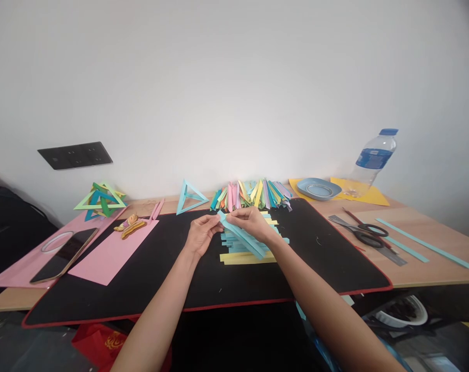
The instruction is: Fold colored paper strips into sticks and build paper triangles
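Observation:
Between my two hands is a light blue paper strip [245, 238], slanting down to the right above the mat. My left hand [203, 231] pinches its upper left end. The fingers of my right hand [253, 223] are closed on the same strip near that end, from the right side. Under it, a pile of light blue and yellow paper strips [230, 257] lies flat on the black mat [160, 274]; my right hand and the held strip cover part of the pile. Behind my hands stands a row of folded multicoloured paper strips [253, 195].
A light blue paper triangle frame [190, 197] and a multicoloured paper shape [100, 200] are at the back. Pink paper [112, 253] and a phone [65, 256] lie left. Scissors [368, 237], a blue dish [319, 189] and a plastic bottle [374, 157] are right.

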A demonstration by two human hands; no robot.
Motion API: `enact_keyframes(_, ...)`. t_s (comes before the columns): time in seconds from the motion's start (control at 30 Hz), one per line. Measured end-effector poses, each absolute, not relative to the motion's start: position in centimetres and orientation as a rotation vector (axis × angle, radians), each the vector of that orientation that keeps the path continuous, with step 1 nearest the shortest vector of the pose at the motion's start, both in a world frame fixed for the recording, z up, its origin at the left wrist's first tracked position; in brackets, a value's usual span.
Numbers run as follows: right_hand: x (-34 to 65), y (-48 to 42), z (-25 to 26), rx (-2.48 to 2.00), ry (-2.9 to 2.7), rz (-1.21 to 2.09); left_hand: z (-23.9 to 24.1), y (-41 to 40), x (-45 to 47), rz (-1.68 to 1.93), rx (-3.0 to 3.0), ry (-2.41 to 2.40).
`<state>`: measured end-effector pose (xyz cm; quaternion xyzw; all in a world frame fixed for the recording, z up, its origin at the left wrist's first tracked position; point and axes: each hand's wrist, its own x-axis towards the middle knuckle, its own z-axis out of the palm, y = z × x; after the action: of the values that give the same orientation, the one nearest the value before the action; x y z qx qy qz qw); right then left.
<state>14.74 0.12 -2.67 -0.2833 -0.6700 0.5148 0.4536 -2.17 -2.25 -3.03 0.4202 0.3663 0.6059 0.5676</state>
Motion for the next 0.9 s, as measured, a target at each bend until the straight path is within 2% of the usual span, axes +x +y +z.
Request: enact_keyframes(0.9, 14.23, 0.14, -2.95, -0.765, -1.633, 1.228, -3.11, -2.37, -1.99, 1.459, 1.09, 0.962)
